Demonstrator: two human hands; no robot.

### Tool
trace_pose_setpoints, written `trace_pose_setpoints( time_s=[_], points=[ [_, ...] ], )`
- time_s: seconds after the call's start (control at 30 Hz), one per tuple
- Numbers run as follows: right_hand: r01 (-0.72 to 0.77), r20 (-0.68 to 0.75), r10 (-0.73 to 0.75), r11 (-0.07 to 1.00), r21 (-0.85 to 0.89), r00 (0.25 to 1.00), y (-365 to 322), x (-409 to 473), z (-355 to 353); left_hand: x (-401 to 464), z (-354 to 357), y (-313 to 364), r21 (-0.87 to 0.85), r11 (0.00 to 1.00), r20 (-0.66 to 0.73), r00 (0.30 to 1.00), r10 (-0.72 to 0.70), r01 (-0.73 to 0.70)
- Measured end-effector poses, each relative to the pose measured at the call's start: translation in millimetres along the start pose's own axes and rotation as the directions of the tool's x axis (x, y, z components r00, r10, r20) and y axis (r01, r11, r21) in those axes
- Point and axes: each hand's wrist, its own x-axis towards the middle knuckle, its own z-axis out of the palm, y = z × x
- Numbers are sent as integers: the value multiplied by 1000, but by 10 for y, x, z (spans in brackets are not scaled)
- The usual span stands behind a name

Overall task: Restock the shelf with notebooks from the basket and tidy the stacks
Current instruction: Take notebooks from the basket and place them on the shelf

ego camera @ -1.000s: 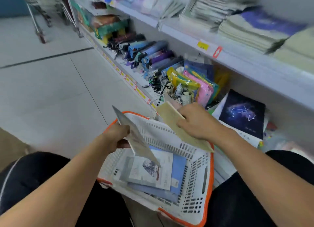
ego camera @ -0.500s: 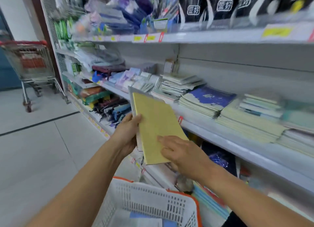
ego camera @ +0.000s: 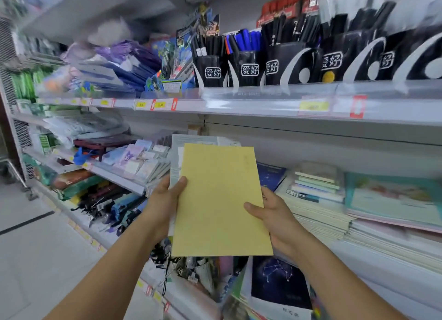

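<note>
I hold two notebooks upright in front of the middle shelf. The front one is a plain yellow notebook (ego camera: 218, 200); a grey-white notebook (ego camera: 191, 140) stands behind it, showing above and at the left edge. My left hand (ego camera: 165, 200) grips their left side, thumb on the yellow cover. My right hand (ego camera: 275, 219) grips the right side low down. Stacks of notebooks (ego camera: 318, 200) lie on the shelf (ego camera: 382, 252) just right of my hands. The basket is out of view.
A higher shelf (ego camera: 263, 102) carries black pen holders (ego camera: 248, 68) and price tags. Small notepads (ego camera: 141, 161) lie on the shelf to the left. A dark constellation notebook (ego camera: 277, 283) and packaged goods sit on the lowest shelf. Pale tiled floor (ego camera: 35, 260) lies at the left.
Both notebooks rose from the basket to shelf height and now stand squared together in both hands. The view lifted, so the basket dropped out of sight.
</note>
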Motion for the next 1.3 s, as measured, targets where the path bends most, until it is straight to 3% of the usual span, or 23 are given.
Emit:
trace_pose_setpoints(
  time_s=[0.17,0.37,0.53,0.7,0.87,1.07,1.2,1.3],
  points=[
    [-43,-61,42,999,-21,997,7,62,-121,33,71,-219,-102,988,140,985,-102,117],
    [-96,-22,95,994,-47,995,-60,52,-220,138,163,-384,-55,990,72,989,-129,133],
    [-292,104,281,951,107,954,-98,2,-243,341,234,-313,30,964,25,964,-264,263],
    [-270,-69,295,931,245,953,-19,58,-135,419,275,-248,-24,904,185,891,-416,427],
    [-172,-232,250,935,310,940,29,153,-82,561,230,-381,-59,911,138,907,-398,409],
    [-166,-344,209,974,151,915,181,97,12,614,161,-526,62,938,56,937,-344,341],
    [-185,-312,195,981,62,930,165,36,-11,575,111,-555,42,940,90,935,-342,340],
    [-159,-267,124,981,-115,956,157,-14,-61,569,114,-582,47,943,122,935,-333,330]
  ],
)
